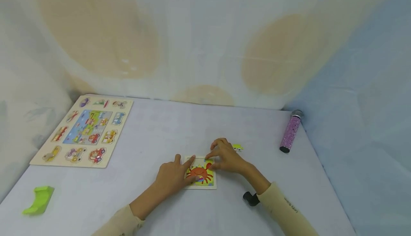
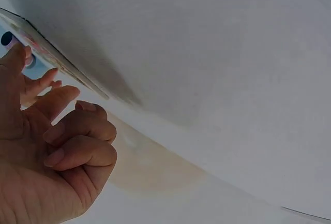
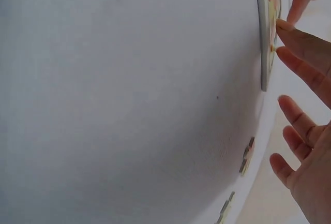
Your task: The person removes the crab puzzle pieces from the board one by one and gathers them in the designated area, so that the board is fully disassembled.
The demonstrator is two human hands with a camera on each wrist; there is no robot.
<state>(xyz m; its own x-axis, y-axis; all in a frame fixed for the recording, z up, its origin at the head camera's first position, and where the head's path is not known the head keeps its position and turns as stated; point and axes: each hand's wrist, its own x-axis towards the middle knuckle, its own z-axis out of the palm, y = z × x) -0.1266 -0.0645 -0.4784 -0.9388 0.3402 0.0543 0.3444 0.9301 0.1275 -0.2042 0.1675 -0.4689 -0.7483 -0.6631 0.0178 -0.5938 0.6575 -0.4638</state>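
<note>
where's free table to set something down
Bare: between the vehicle puzzle board and the left hand; between the glittery microphone and right sleeve. Crowded: around the crab puzzle, right hand and small yellow-green piece.

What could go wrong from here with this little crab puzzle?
The right hand might nudge the loose yellow-green piece, which lies close beside it. With the left hand also at the crab puzzle, uneven pressure from the two could make it slide on the cloth. The right sleeve may also brush the black object that shows right next to it.
</note>
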